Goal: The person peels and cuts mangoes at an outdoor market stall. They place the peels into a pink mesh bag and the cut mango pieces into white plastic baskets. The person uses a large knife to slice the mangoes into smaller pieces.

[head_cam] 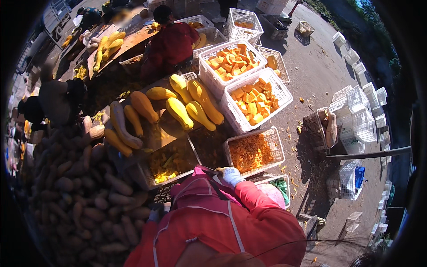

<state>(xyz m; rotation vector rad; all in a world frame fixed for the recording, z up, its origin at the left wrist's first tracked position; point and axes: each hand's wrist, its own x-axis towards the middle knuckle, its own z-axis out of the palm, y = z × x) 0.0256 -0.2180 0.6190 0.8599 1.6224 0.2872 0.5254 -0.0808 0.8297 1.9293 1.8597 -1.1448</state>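
My right hand, in a whitish work glove, is by the edge of my pink apron, next to the crate of orange pumpkin pulp. Its fingers are curled, and whether they grip anything is unclear. Low at my left side, my left hand is gloved, shaded and partly hidden by my sleeve. Before me, a crate contains yellow peelings. Beyond it, peeled yellow squashes and unpeeled tan ones lie on a board.
Large white crates of cut orange pumpkin chunks stand at the far right of the board. A heap of whole squashes fills the left. Two people sit nearby. Stacked crates and a pole are farther right.
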